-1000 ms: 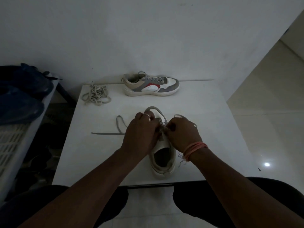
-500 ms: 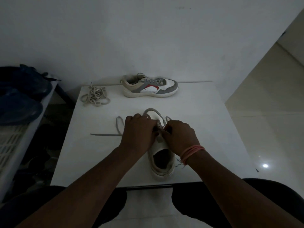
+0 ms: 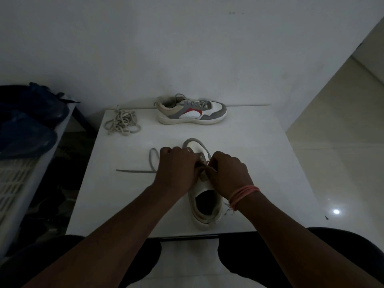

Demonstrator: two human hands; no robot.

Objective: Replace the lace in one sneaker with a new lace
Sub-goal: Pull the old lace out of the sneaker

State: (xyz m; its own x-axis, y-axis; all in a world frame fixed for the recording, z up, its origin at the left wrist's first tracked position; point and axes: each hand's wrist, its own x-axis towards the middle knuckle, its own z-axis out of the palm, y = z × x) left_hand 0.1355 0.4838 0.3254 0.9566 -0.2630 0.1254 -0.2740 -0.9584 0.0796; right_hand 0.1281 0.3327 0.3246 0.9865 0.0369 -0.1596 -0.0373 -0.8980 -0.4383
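Note:
A white sneaker (image 3: 204, 201) stands on the white table (image 3: 259, 163) in front of me, toe pointing away. My left hand (image 3: 176, 169) curls over the left side of its eyelet area. My right hand (image 3: 227, 173) pinches the grey lace at the eyelets, right against the left hand. The grey lace (image 3: 145, 169) trails out to the left of the shoe in a loop with a straight end. The eyelets are mostly hidden under my fingers. A bundled beige lace (image 3: 121, 122) lies at the table's back left.
A second sneaker (image 3: 192, 112), grey, white and red, lies on its sole at the back edge near the wall. A white crate rack (image 3: 22, 173) with blue bags (image 3: 27, 123) stands to the left. Tiled floor (image 3: 332, 154) lies to the right.
Both hands moved slightly forward over the sneaker's eyelets and closer together. The loop of lace seen by the right hand a second ago is gone.

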